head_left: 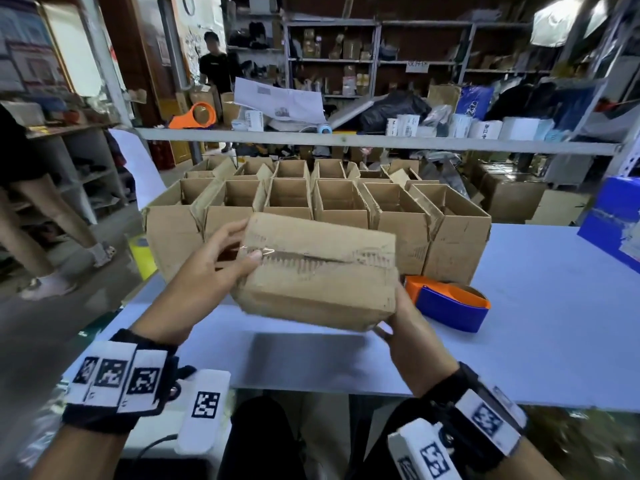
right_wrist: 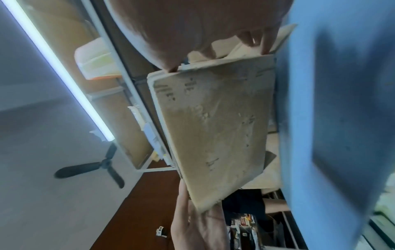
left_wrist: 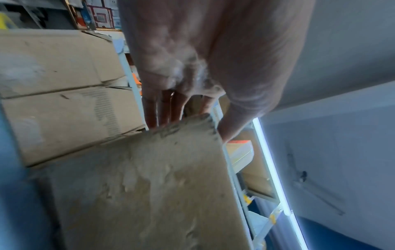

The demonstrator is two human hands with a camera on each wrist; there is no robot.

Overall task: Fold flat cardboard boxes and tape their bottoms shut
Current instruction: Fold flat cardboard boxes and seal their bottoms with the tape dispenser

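Above the table (head_left: 519,306), the left hand (head_left: 214,268) and right hand (head_left: 412,337) grip opposite ends of the box (head_left: 318,271), taped bottom seam up, probably for checking the tape.

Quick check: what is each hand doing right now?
Left hand: grips the cardboard box at its left end.
Right hand: holds the same box at its lower right corner.

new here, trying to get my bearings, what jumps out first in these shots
A cardboard box held above the blue table between the left hand and right hand, taped seam facing up. Behind it stand rows of open boxes, and a blue-and-orange tape dispenser lies at its right.
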